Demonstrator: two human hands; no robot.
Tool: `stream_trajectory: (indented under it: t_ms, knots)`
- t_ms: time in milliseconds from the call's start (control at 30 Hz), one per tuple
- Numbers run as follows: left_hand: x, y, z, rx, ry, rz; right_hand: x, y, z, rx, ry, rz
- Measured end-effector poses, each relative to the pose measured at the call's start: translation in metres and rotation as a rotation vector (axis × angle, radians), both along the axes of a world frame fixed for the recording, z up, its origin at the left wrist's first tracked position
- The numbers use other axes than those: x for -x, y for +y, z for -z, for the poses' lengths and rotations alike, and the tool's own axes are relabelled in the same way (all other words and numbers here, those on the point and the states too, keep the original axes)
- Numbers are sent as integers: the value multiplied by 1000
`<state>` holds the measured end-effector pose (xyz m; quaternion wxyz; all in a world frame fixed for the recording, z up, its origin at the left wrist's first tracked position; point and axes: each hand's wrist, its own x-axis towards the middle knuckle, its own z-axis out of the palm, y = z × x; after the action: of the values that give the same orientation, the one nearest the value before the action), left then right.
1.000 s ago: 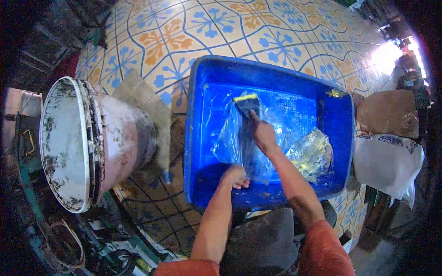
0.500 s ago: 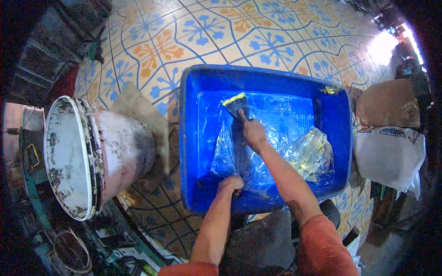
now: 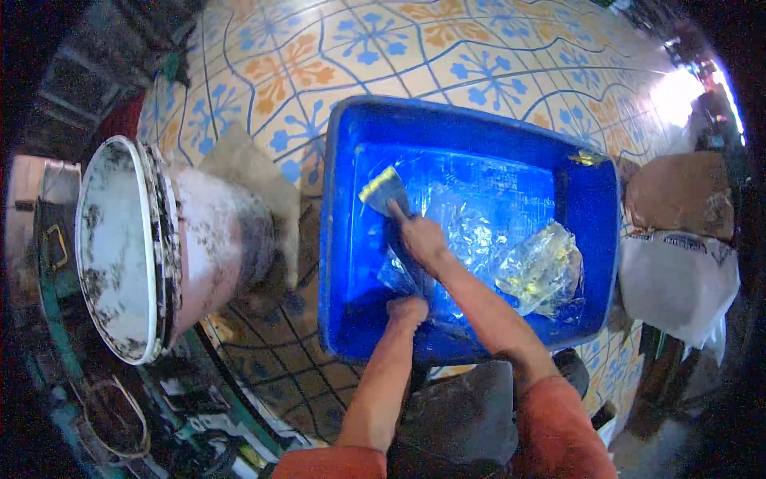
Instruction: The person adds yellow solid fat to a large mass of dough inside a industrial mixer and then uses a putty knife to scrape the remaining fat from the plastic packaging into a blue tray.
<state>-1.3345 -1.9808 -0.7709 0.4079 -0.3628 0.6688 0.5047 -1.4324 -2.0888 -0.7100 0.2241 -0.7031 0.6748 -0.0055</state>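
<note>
The right grip (image 3: 424,241) is closed around the handle of a broad scraper (image 3: 387,195), its index finger laid along the dark blade, which points up and to the left of that grip. A yellow residue (image 3: 378,184) lines the blade's far edge. Just below the right grip, toward the body, the left grip (image 3: 408,311) is curled at the lower end of a clear plastic film (image 3: 397,275); its fingertips are hidden, so I cannot tell whether it pinches the film. Both grips and the scraper are inside a blue tub (image 3: 471,129), over its bottom. To the right of the grips, in the same tub, lies a crumpled clear bag (image 3: 541,271) streaked with yellow, and farther up on that side a yellow smear (image 3: 586,159) marks the tub's corner. Well out to the left of the grips is a stained, pale bucket (image 3: 214,231) with its open mouth showing. Beyond the tub's right wall are a brown package (image 3: 678,195) and, nearer the body, a white sack (image 3: 678,271). Patterned floor tiles (image 3: 375,40) spread out past the tub's far wall.
</note>
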Motion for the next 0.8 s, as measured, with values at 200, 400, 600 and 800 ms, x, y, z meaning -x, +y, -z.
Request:
stream_trajectory:
  t_ms: [200,400,600,800]
  knots:
    - [-40,-8,26,96,43,14,51,3,-78,-66,-192,192]
    - [-10,-36,-32,-227,-24,-385,267,42,-193,-404,98,149]
    - [1,-36,-33,36,-69,-75,353,-62,-254,-552,672,301]
    - [-22,-33,-3,119,113,-15,312,-96,-305,-323,583,376]
